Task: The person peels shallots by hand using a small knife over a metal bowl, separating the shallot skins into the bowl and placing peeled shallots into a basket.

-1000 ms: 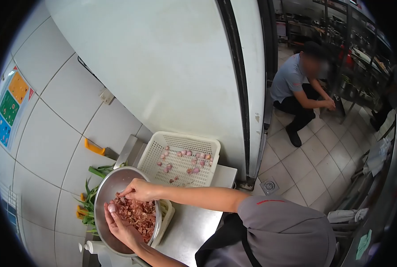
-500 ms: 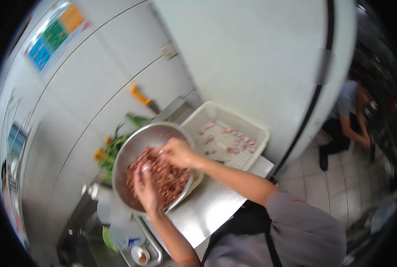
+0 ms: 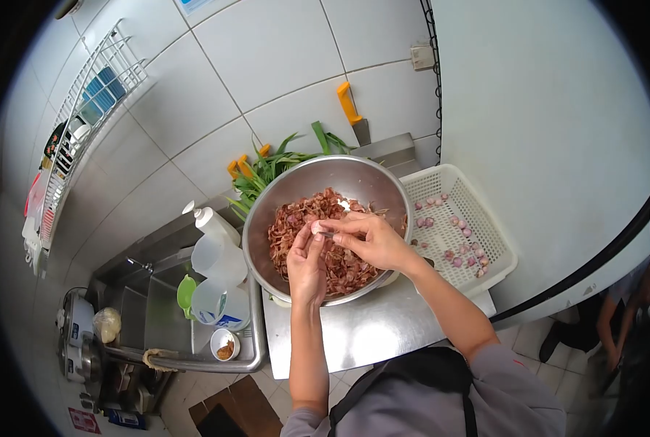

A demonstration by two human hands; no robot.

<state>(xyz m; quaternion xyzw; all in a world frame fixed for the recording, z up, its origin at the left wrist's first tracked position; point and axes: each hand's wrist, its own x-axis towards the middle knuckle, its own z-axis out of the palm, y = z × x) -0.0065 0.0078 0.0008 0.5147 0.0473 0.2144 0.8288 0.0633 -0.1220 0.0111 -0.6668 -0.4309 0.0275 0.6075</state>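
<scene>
My left hand (image 3: 306, 268) pinches a pale, peeled-looking shallot (image 3: 316, 227) between thumb and fingertips. Against it, my right hand (image 3: 377, 242) grips a small knife (image 3: 328, 234); only a short bit of grey metal shows, and its handle is hidden in the fingers. Both hands are over a large steel bowl (image 3: 263, 211) holding a heap of reddish-brown shallot skins (image 3: 296, 216). To the bowl's right stands a cream perforated basket (image 3: 478, 200) with several pinkish shallots (image 3: 462, 227) scattered in it.
Green leaves (image 3: 274, 169) and an orange-handled knife (image 3: 349, 105) are behind the bowl. At left is a steel sink (image 3: 168, 309) with plastic tubs (image 3: 219, 302) and a white bottle (image 3: 215, 222). A tall white cabinet or fridge (image 3: 543, 146) stands right; another person (image 3: 609, 320) crouches beyond it.
The view has turned and shifted, bringing the sink and wall rack further into sight. My hands, apart over the bowl before, have come together at the shallot.
</scene>
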